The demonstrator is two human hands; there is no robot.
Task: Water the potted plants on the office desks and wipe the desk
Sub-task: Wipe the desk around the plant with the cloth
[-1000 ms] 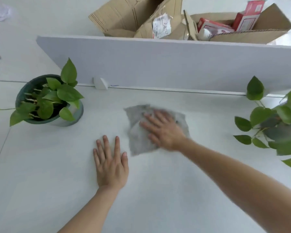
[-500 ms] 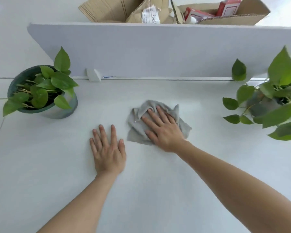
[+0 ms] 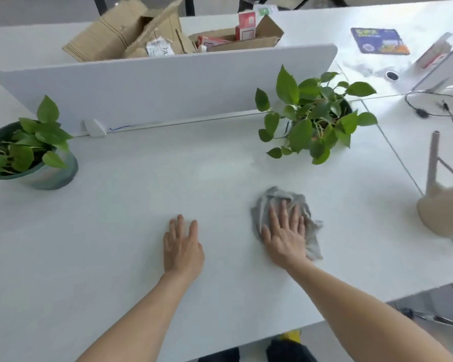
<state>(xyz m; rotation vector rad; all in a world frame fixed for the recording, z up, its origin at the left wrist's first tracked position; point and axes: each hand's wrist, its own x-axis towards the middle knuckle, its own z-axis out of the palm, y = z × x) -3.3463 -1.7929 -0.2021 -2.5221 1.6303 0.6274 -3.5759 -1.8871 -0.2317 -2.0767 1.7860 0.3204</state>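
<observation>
Cloth (image 3: 285, 196) partly hidden under flat right hand (image 3: 285, 239); left hand (image 3: 182, 246) flat on desk (image 3: 115, 231); green pot (image 3: 58, 175) cropped.

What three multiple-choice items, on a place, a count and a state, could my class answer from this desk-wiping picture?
1. Where is the grey cloth? A under the right hand; B on the floor; C in a drawer.
2. How many potted plants stand on this desk? A one; B two; C four.
3. How is the left hand? A gripping a cup; B flat on the desk; C clenched.
Answers: 1 A, its fingers press it; 2 B, one at each side; 3 B, fingers straight, holding nothing.
</observation>
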